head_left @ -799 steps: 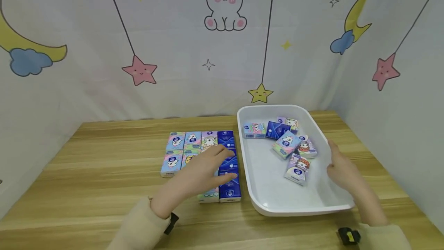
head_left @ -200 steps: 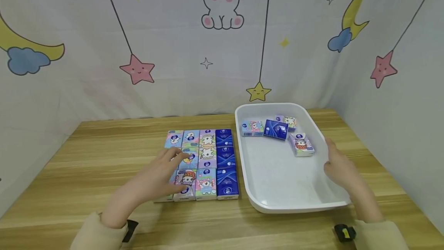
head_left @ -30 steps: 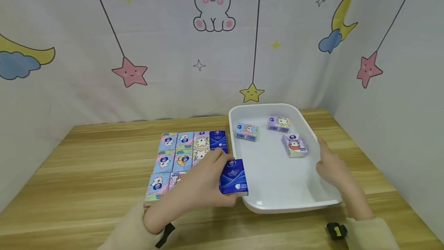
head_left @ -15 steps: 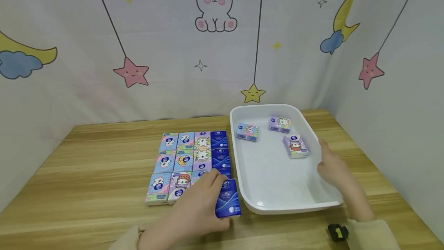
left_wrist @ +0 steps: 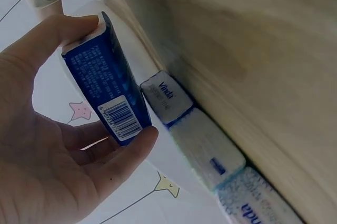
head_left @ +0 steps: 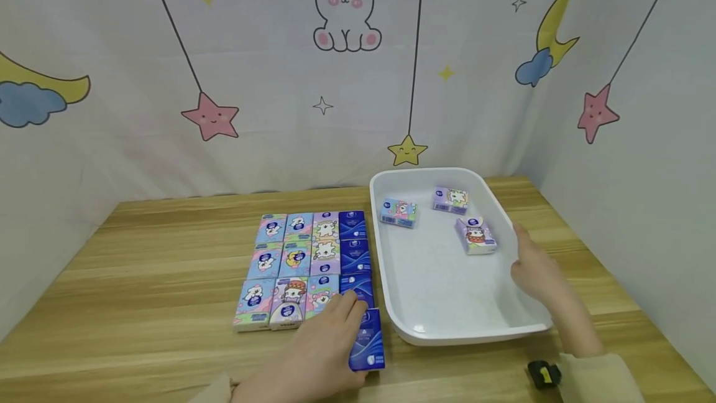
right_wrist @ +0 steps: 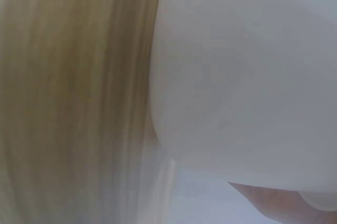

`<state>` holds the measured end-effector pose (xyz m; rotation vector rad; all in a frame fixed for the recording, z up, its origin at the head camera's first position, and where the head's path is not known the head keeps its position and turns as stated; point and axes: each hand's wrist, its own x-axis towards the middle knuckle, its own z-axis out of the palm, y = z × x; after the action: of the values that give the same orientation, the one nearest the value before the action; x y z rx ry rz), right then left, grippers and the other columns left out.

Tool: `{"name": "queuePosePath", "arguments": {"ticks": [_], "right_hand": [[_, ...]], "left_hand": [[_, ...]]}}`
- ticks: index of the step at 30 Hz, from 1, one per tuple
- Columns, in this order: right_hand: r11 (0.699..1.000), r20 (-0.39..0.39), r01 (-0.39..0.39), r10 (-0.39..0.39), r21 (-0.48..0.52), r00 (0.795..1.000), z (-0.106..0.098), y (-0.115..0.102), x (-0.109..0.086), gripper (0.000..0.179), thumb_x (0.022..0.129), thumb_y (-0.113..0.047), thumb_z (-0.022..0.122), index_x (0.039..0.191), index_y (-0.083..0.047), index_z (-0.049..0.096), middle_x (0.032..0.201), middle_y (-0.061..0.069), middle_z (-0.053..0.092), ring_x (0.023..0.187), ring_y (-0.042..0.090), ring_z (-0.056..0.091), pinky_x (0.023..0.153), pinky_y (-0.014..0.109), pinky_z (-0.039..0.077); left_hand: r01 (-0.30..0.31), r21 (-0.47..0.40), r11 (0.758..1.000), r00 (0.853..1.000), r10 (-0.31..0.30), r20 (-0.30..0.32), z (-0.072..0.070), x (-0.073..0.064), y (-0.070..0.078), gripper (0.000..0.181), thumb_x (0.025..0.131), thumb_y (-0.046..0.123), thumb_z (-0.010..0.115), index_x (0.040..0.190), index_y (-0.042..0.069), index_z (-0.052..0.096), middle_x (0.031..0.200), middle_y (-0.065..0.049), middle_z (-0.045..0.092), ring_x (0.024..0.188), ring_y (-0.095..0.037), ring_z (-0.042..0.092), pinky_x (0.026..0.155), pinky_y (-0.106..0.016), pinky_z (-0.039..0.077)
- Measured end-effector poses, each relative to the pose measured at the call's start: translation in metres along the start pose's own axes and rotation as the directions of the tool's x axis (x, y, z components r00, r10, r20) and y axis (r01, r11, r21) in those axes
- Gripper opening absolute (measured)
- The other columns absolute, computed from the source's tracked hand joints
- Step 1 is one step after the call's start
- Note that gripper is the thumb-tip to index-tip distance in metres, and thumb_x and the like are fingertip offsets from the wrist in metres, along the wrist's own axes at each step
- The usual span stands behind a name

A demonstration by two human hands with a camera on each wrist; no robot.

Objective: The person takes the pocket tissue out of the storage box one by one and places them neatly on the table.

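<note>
My left hand [head_left: 313, 350] pinches a dark blue pocket tissue pack [head_left: 368, 344] by its ends, between thumb and fingers. In the left wrist view, the barcode side of this tissue pack [left_wrist: 100, 77] faces the camera, tilted beside the row. Just beyond it lies a block of tissue packs [head_left: 296, 258], three rows deep, with blue packs [head_left: 355, 257] forming its right column. My right hand [head_left: 537, 275] holds the right rim of a white plastic bin [head_left: 442, 285]. In the right wrist view, the bin's outer wall [right_wrist: 237, 77] hides most of that hand.
Inside the bin lie three loose tissue packs: a light blue one [head_left: 399, 213], a purple one [head_left: 450, 199] and another purple one [head_left: 477, 236]. The wooden table [head_left: 140, 291] meets a patterned curtain [head_left: 268, 111] at the back.
Twenty-seven seconds ago the block was smaller and the bin fuller. Over the last second my left hand has brought the blue pack from the bin's edge down to the block's front right end. The right hand stays put.
</note>
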<state>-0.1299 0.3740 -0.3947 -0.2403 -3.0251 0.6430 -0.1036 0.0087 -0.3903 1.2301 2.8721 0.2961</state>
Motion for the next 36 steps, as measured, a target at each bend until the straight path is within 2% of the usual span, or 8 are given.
{"name": "queuePosePath", "arguments": {"ticks": [5,15,22,25,29,34,36], "right_hand": [[1.0,0.007,-0.008,0.008,0.004,1.0,0.0,-0.001,0.0,0.075,0.086,0.002,0.041,0.148,0.012,0.001,0.143,0.042,0.025,0.122,0.06,0.038,0.096,0.069,0.037],[1.0,0.008,-0.01,0.01,0.004,1.0,-0.002,-0.002,0.0,0.074,0.086,0.002,0.04,0.148,0.012,0.001,0.144,0.042,0.023,0.124,0.061,0.035,0.097,0.07,0.035],[1.0,0.002,-0.001,0.001,0.0,1.0,-0.001,-0.001,0.0,0.074,0.085,0.002,0.041,0.148,0.012,0.002,0.142,0.042,0.026,0.122,0.06,0.038,0.095,0.069,0.038],[1.0,0.0,0.0,0.0,0.0,1.0,-0.001,-0.001,0.0,0.074,0.086,0.002,0.04,0.148,0.012,0.002,0.143,0.042,0.027,0.122,0.06,0.039,0.095,0.069,0.038],[1.0,-0.001,0.0,0.0,-0.003,1.0,0.0,-0.001,0.0,0.074,0.086,0.001,0.04,0.149,0.011,0.001,0.143,0.042,0.026,0.122,0.06,0.039,0.094,0.07,0.038],[1.0,-0.001,-0.002,0.002,-0.004,1.0,0.0,-0.001,0.0,0.074,0.086,0.001,0.04,0.149,0.01,0.002,0.143,0.042,0.026,0.121,0.06,0.039,0.094,0.069,0.038],[1.0,0.004,-0.006,0.006,-0.002,1.0,0.0,-0.001,-0.001,0.074,0.086,0.001,0.04,0.149,0.01,0.0,0.143,0.042,0.025,0.122,0.061,0.038,0.095,0.069,0.037]], "left_hand": [[-0.01,0.041,0.999,1.0,0.009,0.007,0.005,0.0,-0.001,0.081,0.067,0.043,0.079,0.131,0.005,0.047,0.122,-0.006,0.051,0.11,-0.02,0.052,0.098,-0.037,0.05],[-0.008,0.105,0.994,1.0,0.009,-0.002,0.011,-0.005,0.002,0.087,0.064,0.047,0.079,0.131,0.003,0.046,0.125,-0.01,0.051,0.113,-0.025,0.051,0.092,-0.042,0.052],[-0.02,0.126,0.992,1.0,0.019,0.01,0.014,-0.003,0.001,0.082,0.063,0.049,0.079,0.126,0.007,0.047,0.116,-0.003,0.049,0.102,-0.018,0.046,0.081,-0.036,0.051],[-0.023,0.132,0.991,1.0,0.024,-0.004,0.016,-0.003,0.0,0.081,0.063,0.051,0.08,0.124,0.008,0.047,0.112,-0.002,0.047,0.1,-0.017,0.044,0.078,-0.033,0.05],[-0.014,0.122,0.992,1.0,0.016,-0.014,0.017,-0.002,0.0,0.083,0.063,0.052,0.08,0.125,0.008,0.047,0.112,-0.003,0.047,0.101,-0.018,0.043,0.08,-0.033,0.049],[0.002,0.102,0.995,1.0,-0.002,0.004,0.018,-0.003,-0.001,0.085,0.066,0.052,0.078,0.13,0.006,0.046,0.121,-0.007,0.048,0.112,-0.023,0.045,0.09,-0.04,0.05],[0.001,0.102,0.995,1.0,-0.001,0.005,0.018,-0.004,-0.001,0.086,0.067,0.053,0.077,0.131,0.005,0.046,0.123,-0.009,0.048,0.114,-0.025,0.046,0.09,-0.042,0.05]]}}
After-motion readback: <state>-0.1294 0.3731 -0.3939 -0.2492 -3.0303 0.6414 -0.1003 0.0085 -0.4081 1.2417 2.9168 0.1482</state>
